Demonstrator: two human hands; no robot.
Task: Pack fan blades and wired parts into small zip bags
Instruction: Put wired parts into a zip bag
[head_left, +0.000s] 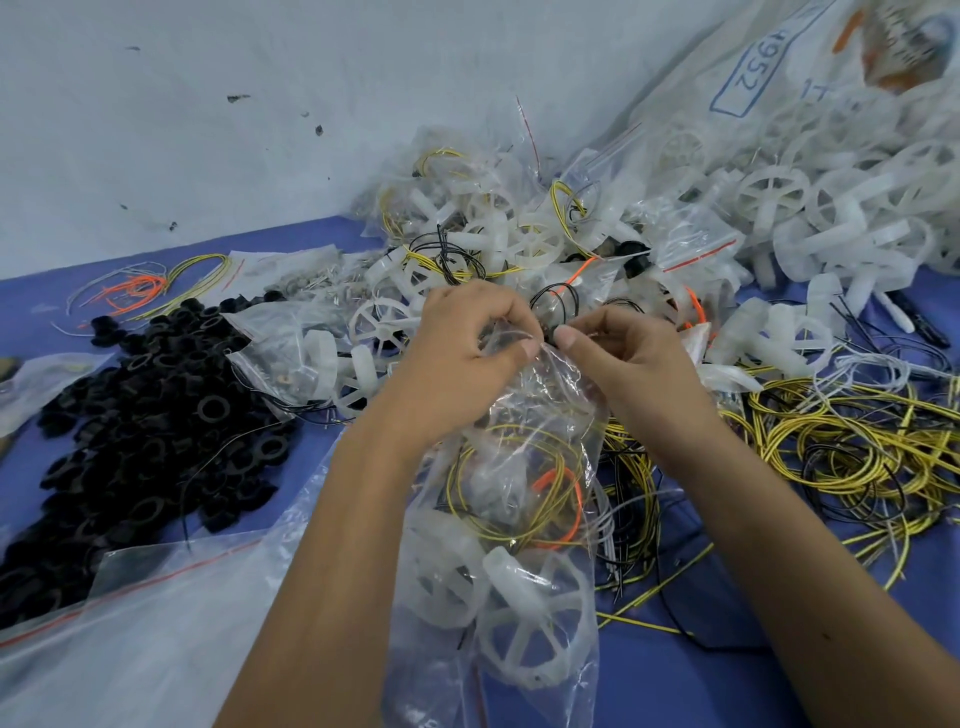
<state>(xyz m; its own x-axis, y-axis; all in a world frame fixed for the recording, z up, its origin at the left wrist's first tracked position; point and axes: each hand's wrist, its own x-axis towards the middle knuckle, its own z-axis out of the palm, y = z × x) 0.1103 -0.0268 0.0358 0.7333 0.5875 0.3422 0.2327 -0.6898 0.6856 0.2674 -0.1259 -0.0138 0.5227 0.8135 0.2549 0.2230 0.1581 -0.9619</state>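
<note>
The left hand (462, 343) and the right hand (623, 353) meet in the middle, thumbs almost touching. Both are bent in and pinch the top of a small clear bag (519, 519). The bag hangs down between the two arms. Inside it are white fan blades (530, 623) and yellow wires (519, 467). Left on the blue surface (727, 675) lies a pile of black rings (145, 426). Right lies a pile of loose wires (841, 452).

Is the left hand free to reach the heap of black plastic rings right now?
Probably not yet: the left hand and right hand both pinch the mouth of the clear zip bag. Nothing blocks the way to the black plastic rings.
</note>
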